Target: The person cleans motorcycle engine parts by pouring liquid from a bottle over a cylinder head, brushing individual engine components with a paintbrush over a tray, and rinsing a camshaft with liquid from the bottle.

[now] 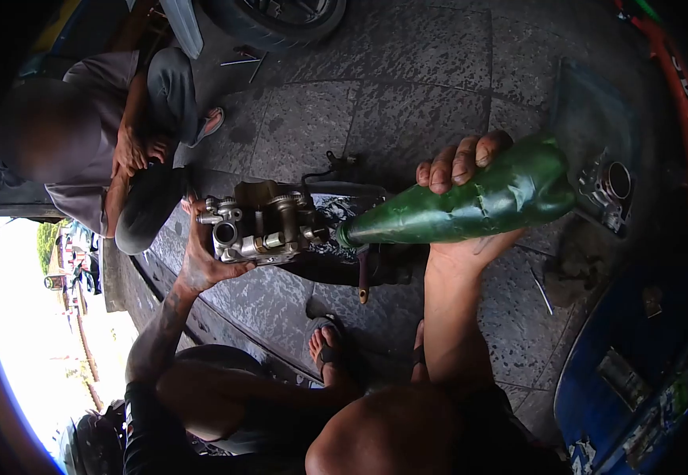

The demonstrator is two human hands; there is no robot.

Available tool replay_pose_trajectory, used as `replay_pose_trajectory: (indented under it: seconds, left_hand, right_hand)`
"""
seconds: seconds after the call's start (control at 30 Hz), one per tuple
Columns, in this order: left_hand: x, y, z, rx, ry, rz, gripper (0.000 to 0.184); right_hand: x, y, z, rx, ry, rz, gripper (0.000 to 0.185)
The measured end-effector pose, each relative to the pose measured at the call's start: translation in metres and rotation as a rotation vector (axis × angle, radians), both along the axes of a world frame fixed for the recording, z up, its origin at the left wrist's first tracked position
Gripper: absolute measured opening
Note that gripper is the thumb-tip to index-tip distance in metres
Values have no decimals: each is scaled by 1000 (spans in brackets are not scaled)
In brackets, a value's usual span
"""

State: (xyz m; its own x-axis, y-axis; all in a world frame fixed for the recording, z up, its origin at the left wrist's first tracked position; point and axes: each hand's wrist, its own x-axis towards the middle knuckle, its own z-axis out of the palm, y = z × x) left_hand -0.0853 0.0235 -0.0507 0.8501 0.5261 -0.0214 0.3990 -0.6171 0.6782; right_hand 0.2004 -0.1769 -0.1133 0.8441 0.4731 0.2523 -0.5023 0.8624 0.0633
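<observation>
My left hand is wrapped round a metal engine cylinder head with round ports and valve parts, holding it by its left side. In my right hand is a green plastic bottle, gripped from behind around its wide body. The bottle lies nearly level across the view, its mouth pointing left at the right side of the cylinder head. Whether liquid is coming out is hard to make out. Below the two, a dark tray holds something wet, and a brown handle sticks out over its near edge.
Another person sits at the left with hands crossed. A wheel and thin tools lie at the far side. Metal parts sit in a tray at right. A thin rod rests on the stone floor.
</observation>
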Motion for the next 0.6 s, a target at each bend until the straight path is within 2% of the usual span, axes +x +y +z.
replay_pose_trajectory:
  seconds: [0.27,0.4,0.53,0.6]
  left_hand:
    - [8,-5,11,-110,-7,-65,107]
    - [-1,-1,6,-103,-74,-11,117]
    - [-26,13,-2,-99,-104,65,127]
    - [-37,23,-9,-100,-134,60,122]
  right_hand:
    - [-1,6,-6,12,11,61,67]
    - [-2,4,-7,8,-23,36,65]
    - [-1,-1,-5,73,-113,-23,56]
    - [-1,-3,0,95,-137,-13,46]
